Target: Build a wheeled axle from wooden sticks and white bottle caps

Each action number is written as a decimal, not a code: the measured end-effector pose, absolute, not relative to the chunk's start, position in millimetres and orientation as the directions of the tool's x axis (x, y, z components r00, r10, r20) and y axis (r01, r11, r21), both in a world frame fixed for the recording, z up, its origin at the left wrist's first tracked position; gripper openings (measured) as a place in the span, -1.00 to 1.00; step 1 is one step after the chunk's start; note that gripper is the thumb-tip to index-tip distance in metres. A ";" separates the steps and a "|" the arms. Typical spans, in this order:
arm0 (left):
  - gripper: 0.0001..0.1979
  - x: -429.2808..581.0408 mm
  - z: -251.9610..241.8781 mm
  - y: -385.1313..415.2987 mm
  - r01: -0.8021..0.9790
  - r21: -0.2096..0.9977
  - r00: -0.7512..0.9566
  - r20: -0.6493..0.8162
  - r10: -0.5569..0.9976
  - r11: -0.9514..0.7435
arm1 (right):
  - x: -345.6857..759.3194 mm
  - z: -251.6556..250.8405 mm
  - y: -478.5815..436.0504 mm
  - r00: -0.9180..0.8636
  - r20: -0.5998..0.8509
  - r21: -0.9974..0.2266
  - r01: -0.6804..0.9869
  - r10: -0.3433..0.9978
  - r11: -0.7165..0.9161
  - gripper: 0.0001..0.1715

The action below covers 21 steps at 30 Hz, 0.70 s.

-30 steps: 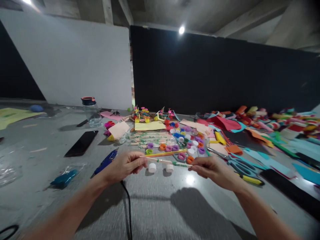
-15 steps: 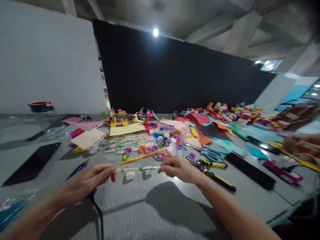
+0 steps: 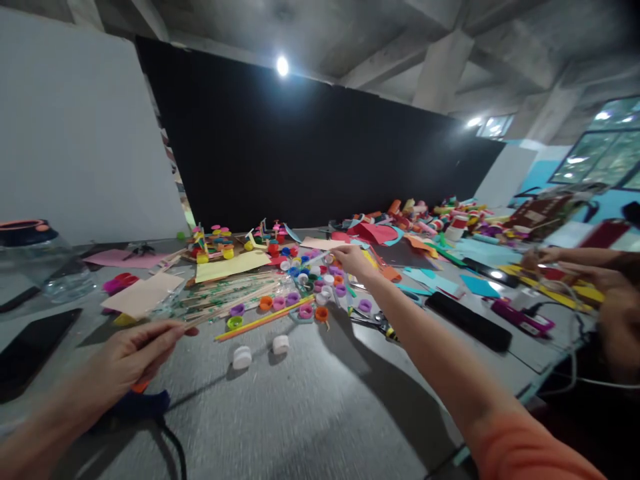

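Observation:
My left hand [image 3: 150, 347] is closed on light wooden chopsticks [image 3: 207, 317], which point right, toward the heap of sticks. My right hand [image 3: 353, 260] is stretched forward over the coloured bottle caps [image 3: 293, 299], pinching a thin, pale, see-through strip that looks like a plastic wrapper [image 3: 316, 259]. Wrapped chopsticks [image 3: 225, 293] with green print lie in a pile between the hands. Two white caps [image 3: 243, 358] stand on the grey table in front. Below my left hand lies a blue glue gun [image 3: 140, 403] with a black cord, partly hidden.
Yellow and orange pencil-like sticks [image 3: 265, 319] lie before the caps. Pliers [image 3: 375, 322] are under my right forearm. A black phone [image 3: 37, 350] and a clear jar [image 3: 55, 267] stand left; a black bar [image 3: 470, 320] and magenta glue gun [image 3: 520, 317] lie right. Another person's hands [image 3: 575, 263] work far right.
Both hands held the wrapped chopsticks stretched between them. Now my right hand has moved forward with the pale strip, and my left hand keeps the bare chopsticks. The view has turned right.

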<state>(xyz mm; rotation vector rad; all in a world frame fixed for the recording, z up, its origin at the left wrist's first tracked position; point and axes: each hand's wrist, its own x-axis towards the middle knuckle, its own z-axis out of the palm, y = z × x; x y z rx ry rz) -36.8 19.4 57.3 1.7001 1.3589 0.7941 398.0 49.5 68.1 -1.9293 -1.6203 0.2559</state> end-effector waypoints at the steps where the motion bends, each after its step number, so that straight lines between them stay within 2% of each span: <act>1: -0.50 -34.0 54.7 19.0 0.483 0.871 0.265 -0.044 0.963 -0.094 | 393.8 67.3 57.6 0.233 0.242 -0.513 0.855 0.942 -0.080 -0.65; 3: -0.39 -30.5 47.5 20.5 0.456 0.879 0.288 0.003 0.958 -0.139 | 382.7 63.0 66.6 0.213 0.294 -0.424 0.903 0.932 -0.073 -0.65; 5: -0.37 -28.7 38.9 23.2 0.458 0.859 0.331 0.072 0.941 -0.227 | 368.9 57.4 66.2 0.173 0.375 -0.335 0.941 0.911 -0.041 -0.64; 7: -0.43 -27.0 31.3 24.6 0.458 0.852 0.338 0.098 0.936 -0.254 | 352.9 53.4 58.6 0.097 0.460 -0.259 0.965 0.883 0.029 -0.64; 10: -0.50 -22.0 25.3 21.6 0.456 0.845 0.372 0.105 0.922 -0.280 | 324.3 52.6 41.5 -0.122 0.534 -0.154 0.959 0.837 0.239 -0.64; 13: -0.54 -15.3 25.9 14.7 0.466 0.838 0.400 0.088 0.912 -0.285 | 294.7 52.2 30.5 -0.387 0.507 -0.050 0.878 0.770 0.475 -0.60; 15: -0.56 -12.8 27.8 11.0 0.476 0.832 0.398 0.085 0.913 -0.286 | 280.9 48.3 32.7 -0.495 0.452 -0.010 0.829 0.742 0.559 -0.68; 18: -0.56 -14.3 29.5 9.9 0.490 0.825 0.355 0.108 0.928 -0.284 | 276.7 39.2 50.4 -0.519 0.381 0.000 0.828 0.765 0.561 -0.78; 21: -0.56 -20.0 28.7 13.5 0.490 0.830 0.288 0.137 0.948 -0.268 | 288.7 34.2 75.0 -0.431 0.369 -0.047 0.876 0.823 0.480 -0.73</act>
